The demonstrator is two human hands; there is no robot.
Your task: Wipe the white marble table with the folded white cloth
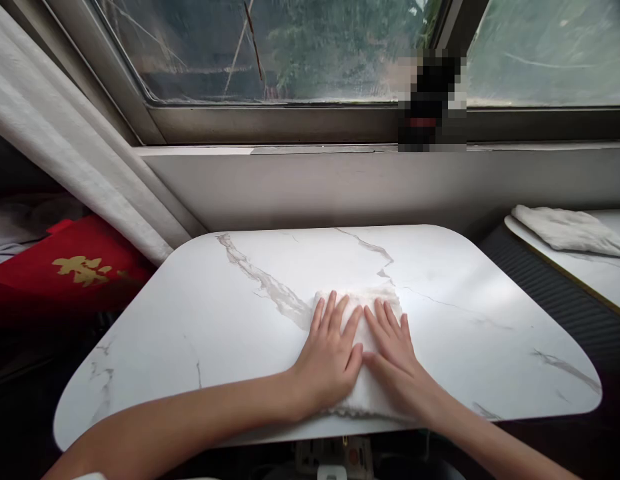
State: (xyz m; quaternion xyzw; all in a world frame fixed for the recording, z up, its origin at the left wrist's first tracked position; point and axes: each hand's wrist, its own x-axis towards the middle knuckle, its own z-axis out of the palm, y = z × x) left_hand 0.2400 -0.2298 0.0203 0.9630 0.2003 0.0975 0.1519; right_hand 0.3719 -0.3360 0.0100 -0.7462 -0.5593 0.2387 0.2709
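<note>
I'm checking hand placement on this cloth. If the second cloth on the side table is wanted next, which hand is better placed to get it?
Probably the right hand. Both hands lie flat on the folded white cloth, but the second cloth lies on the side table at the far right, on the right hand's side; the left hand would have to cross over.

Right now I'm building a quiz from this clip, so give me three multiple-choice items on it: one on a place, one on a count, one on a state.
1. Where does the folded white cloth lie?
A. on the marble table, near its front edge
B. on the window sill
C. on the red item

2. How many white cloths are in view?
A. one
B. two
C. four

3. How are the hands?
A. clenched in fists
B. lifted off the table
C. flat, fingers spread

Answers:
1 A: it lies on the marble table.
2 B: a second cloth lies on the other table at right.
3 C: left hand and right hand press palm-down on the cloth.
</note>
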